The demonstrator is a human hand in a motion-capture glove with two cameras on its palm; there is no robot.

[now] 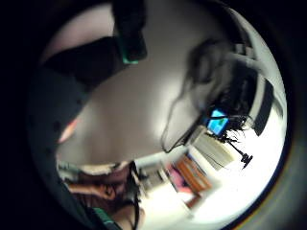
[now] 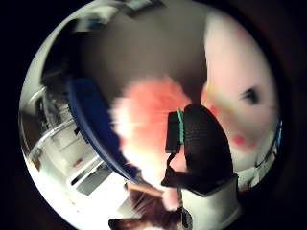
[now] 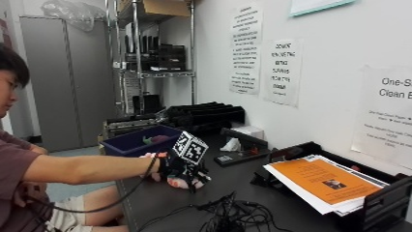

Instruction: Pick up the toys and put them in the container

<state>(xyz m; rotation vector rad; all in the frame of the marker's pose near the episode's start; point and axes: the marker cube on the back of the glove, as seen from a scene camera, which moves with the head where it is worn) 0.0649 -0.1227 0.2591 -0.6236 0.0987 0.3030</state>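
Person is reaching the gloved right hand out over the dark table, and it is grasping a pink fuzzy plush toy from above; the toy is hanging just under the palm, at or barely off the table surface, can't tell which. Thumb-side palm view is backing this up: pink fluff is filling the centre right against the palm, with a black gloved finger curling round its side. A second pale pink shape with dark and red marks is sitting close beside it in that view; could be part of the same toy or another one, can't tell. Key relation for the next move: the blue plastic container is sitting just beyond the hand, on the far side toward the shelving and slightly toward the person's side, with its near rim close to the knuckles. Something small, greenish and pink, is already lying inside it. In the thumb-side view the container's blue rim is curving right next to the toy, so the carry looks short: lift, clear the rim, move away from the wall-side paper tray, then release. Risk I'd flag: fur snagging on the rim if the lift is too low. Little-finger-side view is showing only room background, nothing useful on the grasp.
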